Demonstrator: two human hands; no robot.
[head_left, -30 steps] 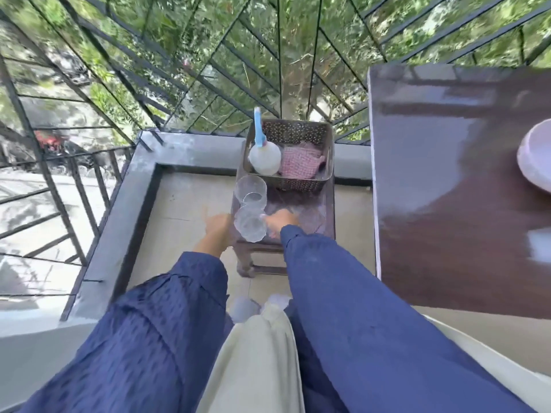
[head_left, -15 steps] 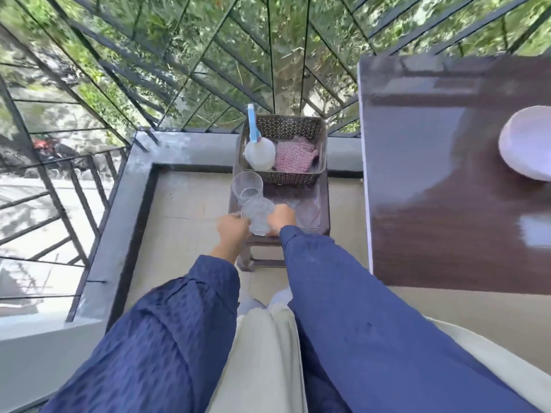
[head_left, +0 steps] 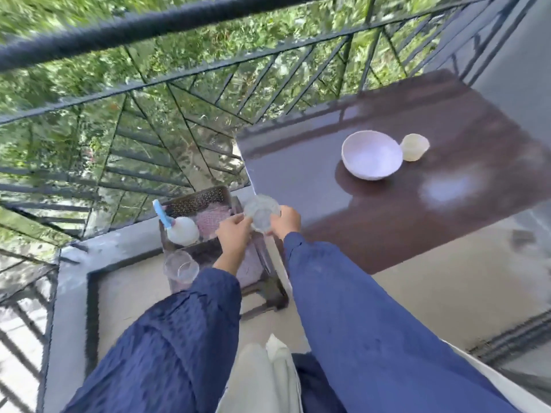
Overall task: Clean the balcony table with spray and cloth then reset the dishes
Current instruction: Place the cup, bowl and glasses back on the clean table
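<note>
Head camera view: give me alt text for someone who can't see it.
A person's left hand and right hand hold a clear dish between a stool and a dark table bearing a white bowl and a small cup. The stool carries a glass and a basket with a spray bottle and pink cloth; railing and greenery lie beyond.

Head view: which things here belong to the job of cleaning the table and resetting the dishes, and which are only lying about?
Belong to the job:
brown table, spray bottle, pink cloth, held glass between left hand and right hand, second glass, white bowl, small cream cup.

Only lying about:
basket, low stool, railing.
</note>
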